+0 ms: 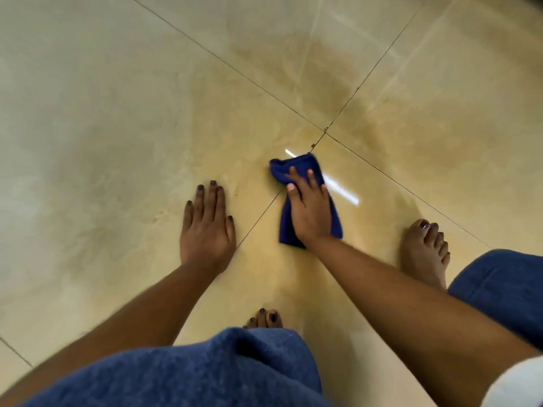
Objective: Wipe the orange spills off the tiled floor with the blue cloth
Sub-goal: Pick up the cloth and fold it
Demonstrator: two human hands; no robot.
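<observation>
Mopping up on the tile floor, hands and knees style

Faint orange smear sits beyond the cloth; blue cloth lies bunched by the grout cross; right hand presses flat on the cloth, fingers straight; left hand is spread flat on tile, left of the cloth.

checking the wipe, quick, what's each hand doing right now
Left hand: open, flat on the tiled floor, holding nothing.
Right hand: open, pressing the blue cloth against the floor.
</observation>
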